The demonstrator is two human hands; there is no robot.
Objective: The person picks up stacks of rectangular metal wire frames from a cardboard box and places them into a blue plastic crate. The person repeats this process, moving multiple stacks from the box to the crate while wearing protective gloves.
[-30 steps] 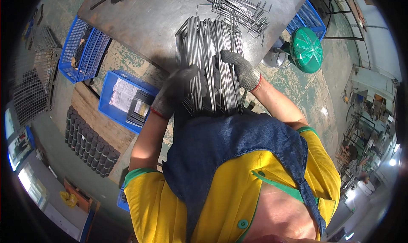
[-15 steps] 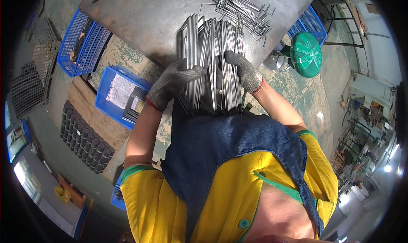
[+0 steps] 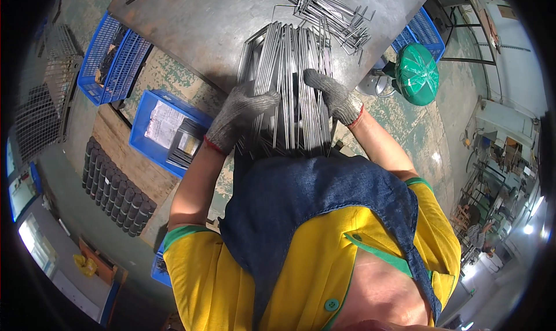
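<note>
A thick bundle of bent metal wire frames stands on edge between my hands, at the near corner of the metal table and against my apron. My left hand, in a grey knitted glove, grips the bundle's left side, thumb lying across the wires. On the right side, my gloved right hand clasps the bundle with its thumb on top. The other fingers of both hands are mostly hidden behind the wires. Narrow gaps part the frames into groups.
More bent wire pieces lie in a pile on the table's far right. Left of me are a blue bin with papers and dark frames, and a blue basket. A green-covered stool stands right.
My left hand has shifted slightly right along the bundle. The wires on the left side now lean more to the right at the top, and their grouping has changed.
</note>
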